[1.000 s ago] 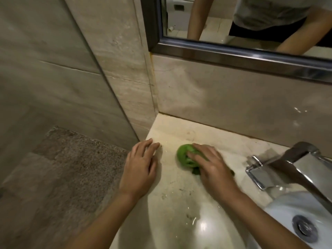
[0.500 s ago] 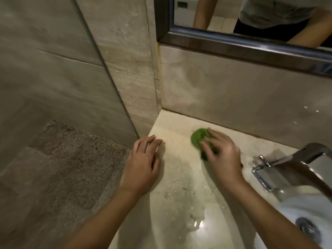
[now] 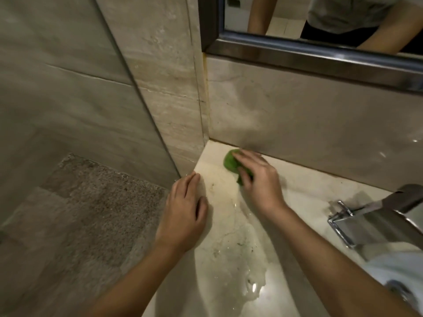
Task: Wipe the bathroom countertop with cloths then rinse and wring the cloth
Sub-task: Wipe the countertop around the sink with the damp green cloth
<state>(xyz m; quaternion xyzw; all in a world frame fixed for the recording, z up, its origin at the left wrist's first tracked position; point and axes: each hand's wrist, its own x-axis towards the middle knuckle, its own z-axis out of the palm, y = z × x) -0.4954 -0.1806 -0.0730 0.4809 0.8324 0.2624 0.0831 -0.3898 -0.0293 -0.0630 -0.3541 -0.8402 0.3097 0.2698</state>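
Observation:
A green cloth (image 3: 230,163) lies bunched on the pale marble countertop (image 3: 229,236), close to the back left corner by the backsplash. My right hand (image 3: 257,181) presses down on the cloth with its fingers spread over it, covering most of it. My left hand (image 3: 184,213) rests flat on the countertop's left edge, fingers straight, holding nothing. A wet streak with dark specks runs down the countertop between my two arms.
A chrome faucet (image 3: 375,213) stands at the right, over a white basin (image 3: 398,268) with a metal drain (image 3: 402,291). A framed mirror (image 3: 320,53) hangs above the backsplash. A tiled wall rises at the left, with a brown bath mat (image 3: 91,213) on the floor below.
My right hand has pushed the green cloth away from me, towards the back left corner of the countertop. My left hand has stayed on the edge.

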